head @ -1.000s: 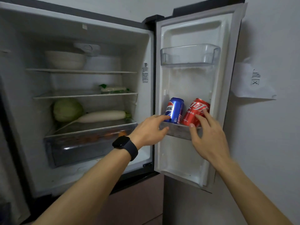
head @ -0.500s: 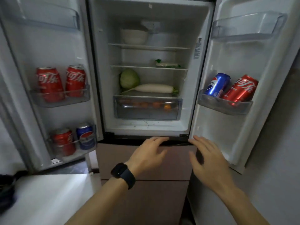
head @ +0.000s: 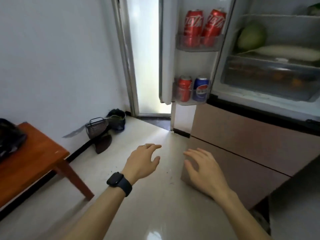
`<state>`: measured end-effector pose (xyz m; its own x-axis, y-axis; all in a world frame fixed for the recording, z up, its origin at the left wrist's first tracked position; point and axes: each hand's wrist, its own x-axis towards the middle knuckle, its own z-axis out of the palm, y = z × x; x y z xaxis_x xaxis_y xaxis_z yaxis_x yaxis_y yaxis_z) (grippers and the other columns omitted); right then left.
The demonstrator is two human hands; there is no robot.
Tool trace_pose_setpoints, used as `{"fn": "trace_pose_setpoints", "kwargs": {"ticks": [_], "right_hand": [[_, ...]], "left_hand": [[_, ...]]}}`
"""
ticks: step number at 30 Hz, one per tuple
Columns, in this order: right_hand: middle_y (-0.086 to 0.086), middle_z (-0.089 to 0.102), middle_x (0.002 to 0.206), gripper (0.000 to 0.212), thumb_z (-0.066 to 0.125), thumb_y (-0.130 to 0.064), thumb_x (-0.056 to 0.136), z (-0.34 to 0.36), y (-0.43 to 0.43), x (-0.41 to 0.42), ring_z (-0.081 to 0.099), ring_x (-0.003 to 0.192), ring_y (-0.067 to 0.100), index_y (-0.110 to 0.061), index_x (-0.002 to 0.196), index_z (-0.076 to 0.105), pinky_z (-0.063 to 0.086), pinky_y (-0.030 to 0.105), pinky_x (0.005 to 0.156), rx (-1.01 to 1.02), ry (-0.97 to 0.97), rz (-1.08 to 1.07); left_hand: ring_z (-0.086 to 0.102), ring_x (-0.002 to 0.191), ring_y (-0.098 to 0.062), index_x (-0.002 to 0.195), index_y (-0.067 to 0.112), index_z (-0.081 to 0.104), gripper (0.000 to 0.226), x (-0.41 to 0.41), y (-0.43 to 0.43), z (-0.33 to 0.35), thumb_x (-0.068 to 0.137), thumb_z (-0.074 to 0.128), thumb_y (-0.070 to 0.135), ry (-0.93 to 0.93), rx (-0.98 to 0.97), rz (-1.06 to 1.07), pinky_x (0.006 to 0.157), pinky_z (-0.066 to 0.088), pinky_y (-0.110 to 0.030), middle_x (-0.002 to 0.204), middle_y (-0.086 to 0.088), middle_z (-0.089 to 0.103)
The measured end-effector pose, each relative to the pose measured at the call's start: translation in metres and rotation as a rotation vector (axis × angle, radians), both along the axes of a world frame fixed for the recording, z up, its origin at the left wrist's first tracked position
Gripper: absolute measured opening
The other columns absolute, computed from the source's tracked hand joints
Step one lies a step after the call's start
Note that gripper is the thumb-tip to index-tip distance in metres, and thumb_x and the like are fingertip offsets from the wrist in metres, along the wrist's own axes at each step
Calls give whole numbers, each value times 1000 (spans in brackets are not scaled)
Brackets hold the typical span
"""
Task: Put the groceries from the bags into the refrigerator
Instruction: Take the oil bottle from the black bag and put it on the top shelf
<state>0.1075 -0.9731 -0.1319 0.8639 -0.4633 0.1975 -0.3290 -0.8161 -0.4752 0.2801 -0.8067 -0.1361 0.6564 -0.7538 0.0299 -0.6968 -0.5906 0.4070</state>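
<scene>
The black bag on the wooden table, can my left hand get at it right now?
Probably yes, with a lean leftward. The left hand is open and empty, and nothing stands between it and the black bag on the wooden table.

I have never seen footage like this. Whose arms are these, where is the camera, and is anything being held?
There is no machine here. A person wears one wide-angle camera on the head, looking forward and down, so you see their own arms from above.

The left hand, with a dark watch on its wrist, and the right hand are over the floor. Their fingers are relaxed and spread, and they hold nothing.

At the upper right is the open refrigerator. Its door holds two red cans above, and a lower red can beside a blue can below. Inside, a green cabbage and a long white radish lie above a clear drawer.

At the left edge, a black bag rests on a wooden table.
</scene>
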Motion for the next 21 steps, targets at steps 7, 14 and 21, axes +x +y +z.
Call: {"fn": "trace_pose_setpoints", "kwargs": {"ticks": [7,14,21], "right_hand": [[-18,51,146,40,43,-47,102,-7,175,95,28,146,13,-39,139,53,30,38,118,43,72,271],[-22,48,147,42,43,-48,102,-16,353,162,24,147,10,-39,143,49,26,30,117,57,119,485],[-21,53,142,41,46,-45,102,-22,466,229,29,144,9,-38,142,50,33,29,112,65,129,651]], "left_hand": [[45,132,-15,144,37,46,46,41,222,-9,98,50,41,6,4,298,103,44,-36,147,10,49],[40,138,-17,145,35,45,46,64,425,-15,99,50,37,40,32,560,110,41,-38,149,6,47],[42,136,-14,144,35,48,44,95,549,-18,99,49,35,49,28,719,108,41,-33,148,9,48]]}}
